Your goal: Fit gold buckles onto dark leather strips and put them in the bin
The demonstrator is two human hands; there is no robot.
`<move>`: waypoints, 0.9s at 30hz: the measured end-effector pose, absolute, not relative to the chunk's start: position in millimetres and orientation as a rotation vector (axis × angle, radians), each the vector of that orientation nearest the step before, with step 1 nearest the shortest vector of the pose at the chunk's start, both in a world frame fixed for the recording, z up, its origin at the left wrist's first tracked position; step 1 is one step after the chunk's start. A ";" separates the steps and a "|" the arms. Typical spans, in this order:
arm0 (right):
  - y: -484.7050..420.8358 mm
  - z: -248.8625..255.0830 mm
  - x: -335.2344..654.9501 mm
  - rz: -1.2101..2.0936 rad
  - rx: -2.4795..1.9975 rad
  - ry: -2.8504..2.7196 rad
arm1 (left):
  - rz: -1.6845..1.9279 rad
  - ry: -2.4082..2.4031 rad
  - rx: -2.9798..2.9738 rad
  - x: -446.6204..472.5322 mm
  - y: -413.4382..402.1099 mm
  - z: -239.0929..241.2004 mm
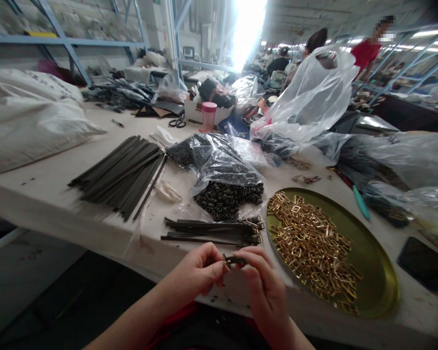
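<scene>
Between my hands, near the table's front edge, is a dark strap (237, 261) with a gold buckle (226, 264) on it. My left hand (203, 267) pinches the buckle end with thumb and forefinger. The strap's other end lies in the fingers of my right hand (264, 277). Just beyond them is a small stack of dark straps with buckles (211, 231), buckle ends to the right. Loose gold buckles (314, 243) fill much of a round gold tray (381, 277) at the right. Small black loops (226, 197) spill from a clear plastic bag (219, 160) behind the stack.
A fanned pile of plain dark straps (120, 172) lies left of the bag. Farther back are scissors (177, 122), a pink-lidded jar (209, 115) and a white sack (32, 116). A phone (421, 262) and a teal-handled tool (361, 201) lie at right. People work in the background.
</scene>
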State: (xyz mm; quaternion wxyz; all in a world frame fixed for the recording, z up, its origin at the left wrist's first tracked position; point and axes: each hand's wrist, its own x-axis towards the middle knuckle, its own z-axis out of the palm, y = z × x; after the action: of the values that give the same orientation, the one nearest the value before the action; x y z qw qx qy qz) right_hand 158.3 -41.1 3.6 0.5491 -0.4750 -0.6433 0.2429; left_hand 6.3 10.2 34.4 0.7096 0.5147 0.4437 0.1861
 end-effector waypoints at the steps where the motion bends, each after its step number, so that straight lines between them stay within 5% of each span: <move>1: -41.3 8.1 160.9 0.679 -1.110 -1.499 | 0.400 0.985 1.137 5.8 9.4 35.6; 10: -31.4 17.2 166.0 1.491 -0.939 -1.202 | 0.379 1.008 1.087 5.6 5.0 39.8; 27: -19.1 9.0 166.3 1.340 -1.115 -1.409 | 0.379 1.014 1.181 5.5 10.8 26.5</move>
State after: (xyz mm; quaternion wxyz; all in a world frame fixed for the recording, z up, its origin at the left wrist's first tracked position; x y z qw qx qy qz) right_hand 166.3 -19.1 9.0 0.4350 -0.4480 -0.5661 0.5381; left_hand 5.5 10.8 26.5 0.6959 0.5293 0.4547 0.1697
